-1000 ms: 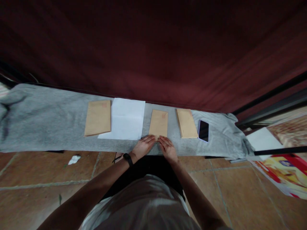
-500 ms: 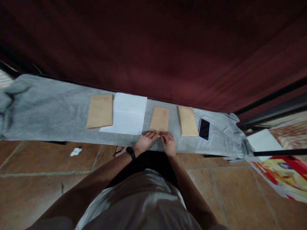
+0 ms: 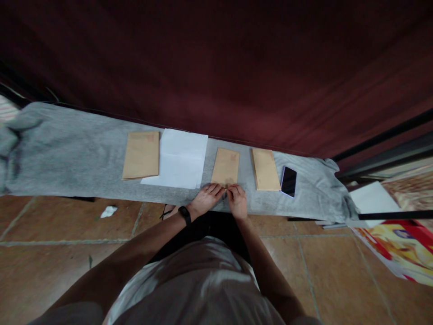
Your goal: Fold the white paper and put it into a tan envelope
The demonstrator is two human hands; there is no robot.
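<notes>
A small brown paper envelope (image 3: 226, 164) with a faint red print lies in front of me on the grey cloth. Both hands are closed at its near edge: my left hand (image 3: 207, 197) at the left corner, my right hand (image 3: 237, 200) at the right corner, fingertips almost meeting. The fingers hide most of that edge. To the left, a stack of brown envelopes (image 3: 141, 155) rests beside white paper sheets (image 3: 183, 159), slightly overlapping them. Another stack of brown envelopes (image 3: 265, 169) lies to the right, next to a phone (image 3: 288, 182) with a dark screen.
The grey cloth (image 3: 77, 153) covers a long narrow bench against a dark red curtain (image 3: 216, 67). A crumpled white scrap (image 3: 108, 211) lies on the tiled floor. At the right are black bars (image 3: 395, 215) and a colourful printed box (image 3: 402, 246).
My fingers have shifted slightly along the envelope's near edge and still pinch it. The other things stay in place; the view has moved a little.
</notes>
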